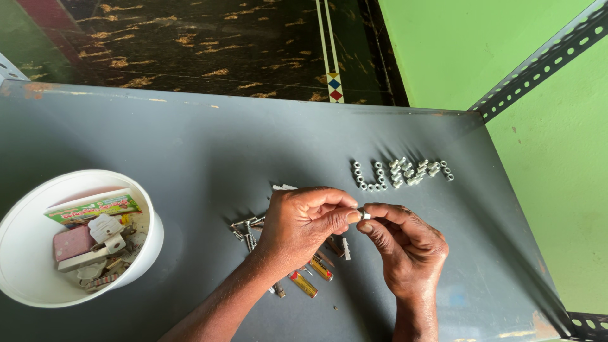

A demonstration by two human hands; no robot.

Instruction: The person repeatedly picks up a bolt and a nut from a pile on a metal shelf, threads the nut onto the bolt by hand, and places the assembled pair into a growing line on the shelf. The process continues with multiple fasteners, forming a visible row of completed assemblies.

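Right between the two hands sits a small silvery metal fastener (pixel 365 215) — short, shiny, too small to tell whether it is a nut or a bolt. The left hand (pixel 303 223) pinches one end in a grip of thumb and forefinger, closed tight on it; the right hand (pixel 405 244) meets it from the other side, its fingertips clamped on the same piece. The fastener hangs just above the grey metal counter (pixel 190 145), not touching it. Under the left hand lie loose screws (pixel 246 229) and a few small yellow-and-red batteries (pixel 304 284). Farther off, beyond the fingers, a cluster of similar silvery fasteners (pixel 402 173) is laid in short rows. Well apart on the left stands a white tub (pixel 25 215) holding a pink block, white plugs and a green packet.
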